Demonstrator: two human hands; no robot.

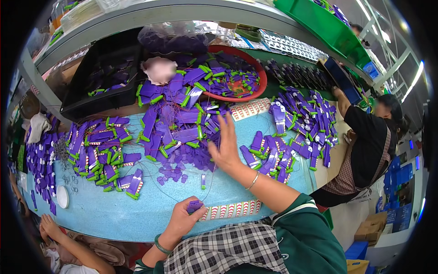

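Note:
My left hand point(180, 220) is closed near the table's front edge, with a small purple plastic piece point(195, 206) between thumb and fingers. Beside it lies a white strip of red arrow-marked stickers point(232, 210). My right hand point(227, 148) is raised with fingers spread and nothing visible in it, at the right side of a heap of purple plastic parts with green ends point(175, 125). Thin wires run among these parts. Small loose purple pieces point(172, 173) lie in front of the heap, and a single small purple-and-white part point(203, 181) stands apart between my hands.
At the back are a black bin point(73, 102) and a red basin point(263, 80) of parts. More piles point(100, 155) lie left and right point(310, 123). A white lid-like dish point(62, 197) sits left. Another person's hands point(51, 227) rest lower left; a co-worker point(369, 141) stands right.

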